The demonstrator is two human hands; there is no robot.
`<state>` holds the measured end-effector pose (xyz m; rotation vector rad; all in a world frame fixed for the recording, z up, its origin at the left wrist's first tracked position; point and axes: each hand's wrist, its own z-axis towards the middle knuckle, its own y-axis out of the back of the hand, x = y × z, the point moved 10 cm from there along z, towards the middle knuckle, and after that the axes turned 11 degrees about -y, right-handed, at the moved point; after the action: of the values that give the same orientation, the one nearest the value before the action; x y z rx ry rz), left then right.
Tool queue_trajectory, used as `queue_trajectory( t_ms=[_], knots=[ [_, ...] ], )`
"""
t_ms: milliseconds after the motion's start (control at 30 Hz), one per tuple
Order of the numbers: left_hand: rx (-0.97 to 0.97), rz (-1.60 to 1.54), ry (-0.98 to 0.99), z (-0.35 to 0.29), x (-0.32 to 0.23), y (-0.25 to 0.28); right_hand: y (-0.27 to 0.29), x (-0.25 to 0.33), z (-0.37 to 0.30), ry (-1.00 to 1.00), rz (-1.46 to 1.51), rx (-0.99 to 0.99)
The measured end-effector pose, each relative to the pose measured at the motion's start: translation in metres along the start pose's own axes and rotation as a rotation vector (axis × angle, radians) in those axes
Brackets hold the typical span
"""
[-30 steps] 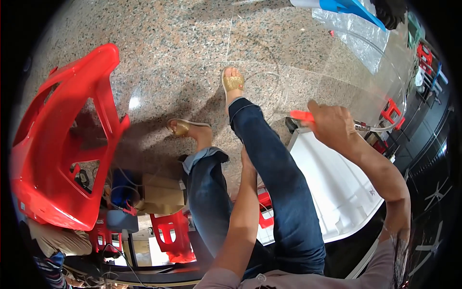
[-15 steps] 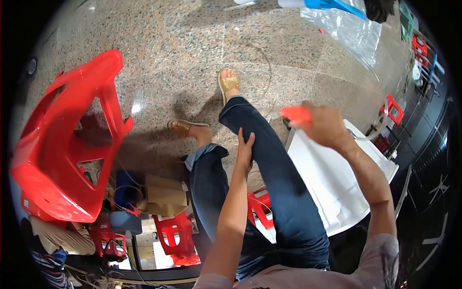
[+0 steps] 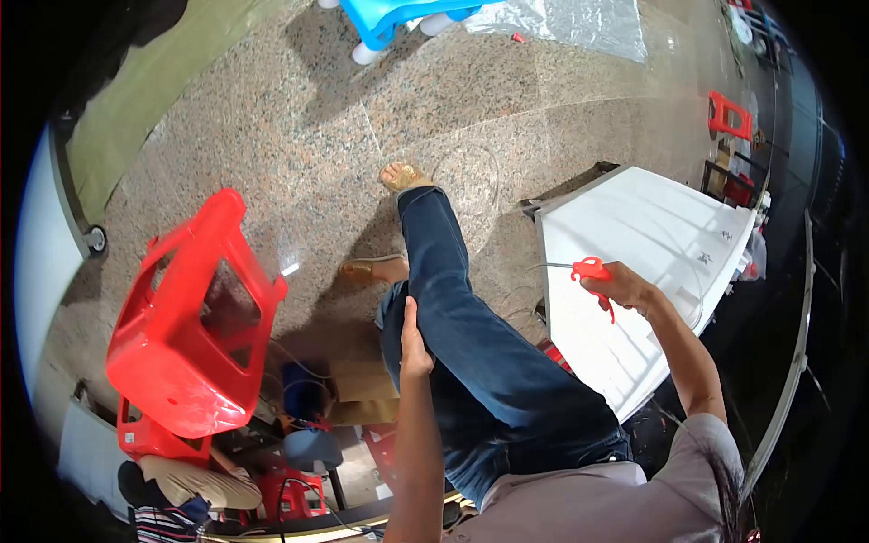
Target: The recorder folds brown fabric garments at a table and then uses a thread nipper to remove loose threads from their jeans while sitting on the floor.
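In my right hand (image 3: 625, 287) is a red air blow gun (image 3: 593, 271), its thin metal nozzle pointing left. My fingers are wrapped round its body, above the white panel (image 3: 625, 217) at my right side. My left hand (image 3: 414, 344) rests against my jeans (image 3: 453, 299) near the knees. Its visible fingers lie stretched along the cloth, and the rest are hidden. To the left, a red plastic stool (image 3: 186, 362) stands tipped with its legs pointing up and away, on top of another red stool (image 3: 149, 439).
A blue stool with white feet (image 3: 385, 20) stands at the far side, beside clear plastic sheeting (image 3: 579, 27). A cardboard box (image 3: 362, 389) and a blue bin (image 3: 303, 389) sit at lower left, near another person's leg (image 3: 195, 480). A wheeled white panel (image 3: 45, 271) borders the left.
The whole view has shifted. My right hand has lowered the blow gun over the white panel, and its nozzle now shows. My left hand has slid to the inner side of my leg.
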<state>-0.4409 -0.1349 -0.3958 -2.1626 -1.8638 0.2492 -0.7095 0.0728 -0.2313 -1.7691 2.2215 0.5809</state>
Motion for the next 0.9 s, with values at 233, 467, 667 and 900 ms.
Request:
queue_trajectory(
  t_ms=[233,467,667,900],
  knots=[
    [0.056,-0.039,0.051,0.010,0.006,0.014,0.011,0.024,0.055,0.215,0.101,-0.496],
    [0.046,0.412,-0.225,0.137,0.026,0.056,-0.028,0.099,0.220,0.382,0.317,-0.532],
    [-0.081,0.813,-0.517,0.291,0.034,0.148,-0.099,0.218,0.331,0.258,0.339,-0.543],
    [-0.170,0.930,-0.929,0.331,-0.049,0.080,-0.102,0.291,0.407,0.474,0.296,-0.350]
  ],
)
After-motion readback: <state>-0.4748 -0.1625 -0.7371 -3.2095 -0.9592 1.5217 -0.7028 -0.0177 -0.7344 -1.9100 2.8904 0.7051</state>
